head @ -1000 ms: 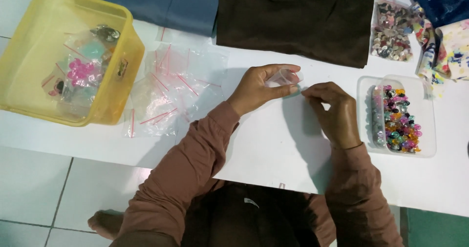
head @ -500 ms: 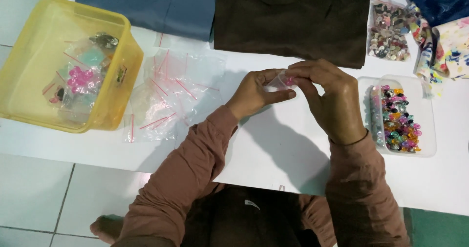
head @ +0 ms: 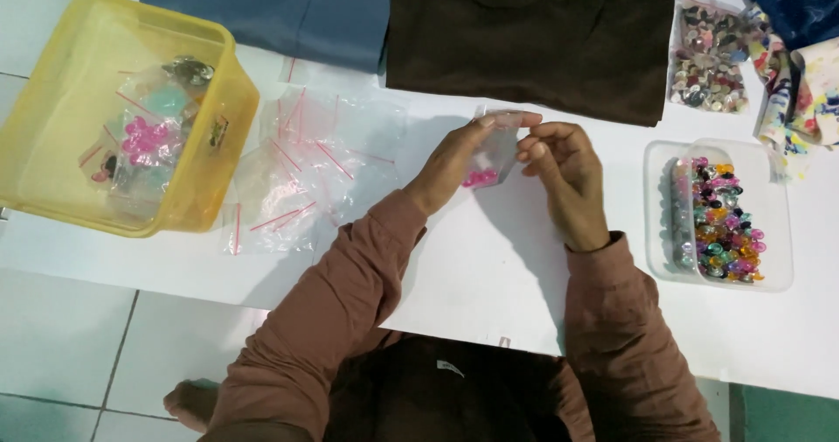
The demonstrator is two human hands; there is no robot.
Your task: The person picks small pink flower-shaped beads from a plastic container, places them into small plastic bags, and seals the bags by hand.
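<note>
Bag (head: pixel 495 149) of pink beads between both hands (head: pixel 516 167).

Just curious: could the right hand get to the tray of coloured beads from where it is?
Probably yes. The right hand is beside the tray, with only bare table between, though it is pinching a small bag.

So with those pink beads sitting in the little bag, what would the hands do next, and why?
Probably pinch the top shut. The small clear bag hangs upright between the left hand and the right hand, pink beads gathered at its bottom, and both sets of fingertips sit at its upper edge.
</note>
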